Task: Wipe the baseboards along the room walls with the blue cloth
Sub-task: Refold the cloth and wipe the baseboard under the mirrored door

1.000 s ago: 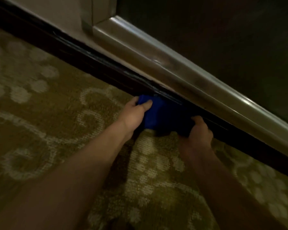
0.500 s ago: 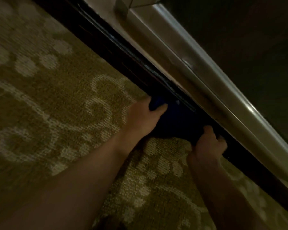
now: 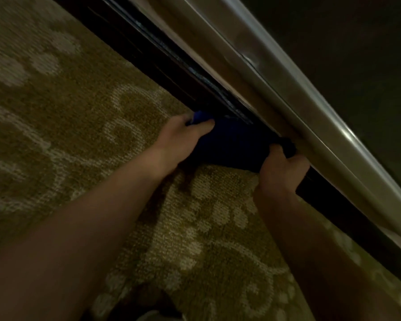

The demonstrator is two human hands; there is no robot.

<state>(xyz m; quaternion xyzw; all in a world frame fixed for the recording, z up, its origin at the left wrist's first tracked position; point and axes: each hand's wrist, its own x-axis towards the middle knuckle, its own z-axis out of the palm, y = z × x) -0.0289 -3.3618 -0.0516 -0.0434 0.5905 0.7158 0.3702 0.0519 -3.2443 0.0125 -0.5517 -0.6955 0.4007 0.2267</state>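
Your left hand (image 3: 183,137) grips the left end of the blue cloth (image 3: 232,144) and your right hand (image 3: 281,171) grips its right end at mid-frame. The cloth lies against the dark baseboard (image 3: 148,59), which runs diagonally from upper left to lower right above the patterned carpet (image 3: 79,107).

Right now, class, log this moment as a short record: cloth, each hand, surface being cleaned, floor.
cloth: blue cloth, stretched against the dark baseboard
left hand: grips the cloth's left end
right hand: grips the cloth's right end
above baseboard: pale metal trim
floor: patterned carpet
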